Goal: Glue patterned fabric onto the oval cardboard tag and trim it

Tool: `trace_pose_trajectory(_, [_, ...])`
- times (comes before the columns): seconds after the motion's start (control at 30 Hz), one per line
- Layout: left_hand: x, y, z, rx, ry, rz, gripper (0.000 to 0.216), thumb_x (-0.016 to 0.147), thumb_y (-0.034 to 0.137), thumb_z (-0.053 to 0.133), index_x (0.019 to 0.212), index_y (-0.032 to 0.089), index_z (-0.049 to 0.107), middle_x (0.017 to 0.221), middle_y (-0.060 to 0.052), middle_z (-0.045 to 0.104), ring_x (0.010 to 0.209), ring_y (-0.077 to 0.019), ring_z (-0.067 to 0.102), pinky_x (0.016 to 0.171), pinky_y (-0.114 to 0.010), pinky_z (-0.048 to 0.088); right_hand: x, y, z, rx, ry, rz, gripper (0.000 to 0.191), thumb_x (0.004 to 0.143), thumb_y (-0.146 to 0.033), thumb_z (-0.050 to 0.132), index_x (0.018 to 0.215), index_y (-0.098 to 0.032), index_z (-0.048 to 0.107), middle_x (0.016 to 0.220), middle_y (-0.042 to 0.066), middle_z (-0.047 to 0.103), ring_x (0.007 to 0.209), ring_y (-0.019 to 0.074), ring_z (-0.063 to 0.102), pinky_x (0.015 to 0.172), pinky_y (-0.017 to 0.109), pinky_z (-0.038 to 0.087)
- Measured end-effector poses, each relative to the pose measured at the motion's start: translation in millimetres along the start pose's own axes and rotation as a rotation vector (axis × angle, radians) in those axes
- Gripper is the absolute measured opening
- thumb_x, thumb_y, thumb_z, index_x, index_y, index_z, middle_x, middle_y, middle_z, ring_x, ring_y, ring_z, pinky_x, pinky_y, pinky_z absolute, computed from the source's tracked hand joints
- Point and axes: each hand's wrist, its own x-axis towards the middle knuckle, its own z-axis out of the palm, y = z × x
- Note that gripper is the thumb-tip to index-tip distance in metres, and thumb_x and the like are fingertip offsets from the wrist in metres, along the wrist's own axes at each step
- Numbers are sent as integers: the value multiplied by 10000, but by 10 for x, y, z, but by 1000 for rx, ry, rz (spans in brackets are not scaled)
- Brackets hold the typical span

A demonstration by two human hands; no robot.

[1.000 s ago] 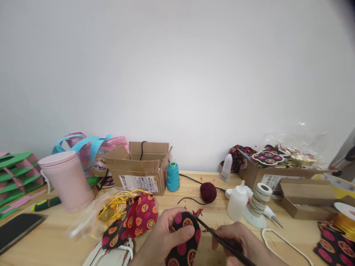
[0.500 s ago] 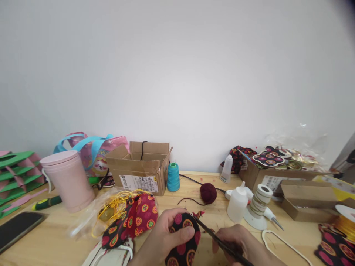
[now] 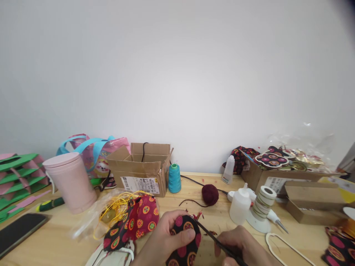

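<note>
My left hand (image 3: 169, 236) is closed around a rounded piece of black patterned fabric (image 3: 185, 236) with pink and orange round motifs, the thumb pressed on its face. In my right hand (image 3: 241, 244) is a long, slim dark tool (image 3: 213, 238), slanting up to the left. Its tip meets the upper right edge of the fabric piece; whether it is scissors or tweezers I cannot tell. Small red and dark fabric scraps (image 3: 198, 216) lie just behind that tip. A dark red yarn ball (image 3: 210, 194) sits beyond both hands.
To the left are patterned fabric pieces (image 3: 146, 214), yellow cord (image 3: 118, 203), a pink canister (image 3: 70, 184) and a phone (image 3: 22, 231). An open cardboard box (image 3: 141, 168) and a teal thread cone (image 3: 174, 179) stand behind. On the right are a white squeeze bottle (image 3: 240, 205) and a ribbon spool (image 3: 264, 203).
The whole view has shifted slightly, so things sit a little further right and lower. Both hands keep their holds, and the tool's tip stays at the fabric's edge.
</note>
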Motion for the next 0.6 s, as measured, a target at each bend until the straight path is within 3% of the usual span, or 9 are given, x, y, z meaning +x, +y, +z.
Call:
trace_pose_trajectory(0.13, [-1,-22,-5,-26,31,-17,379,505,323,737,816,157,597,663,-12,642,614,-149,568,571,-249,421,38,29,22,55,-45,-16,488,667,-634,468,674,-163,596,505,-43,343,455,101,329,406,203,270])
trace_pose_trajectory(0.4, [-14,8,14,-86,-107,-13,243,528,311,729,659,145,608,544,5,606,501,-101,519,499,-210,387,4,57,2,-36,4,-40,515,654,-655,468,640,-160,608,500,-31,396,486,128,412,426,209,327])
trace_pose_trajectory(0.6, [-25,-9,9,-108,-51,-26,325,504,302,748,750,144,608,616,-7,632,573,-118,559,543,-222,415,43,-43,-42,-135,-26,-109,555,673,-669,429,631,-144,607,495,-35,413,477,109,386,454,199,329])
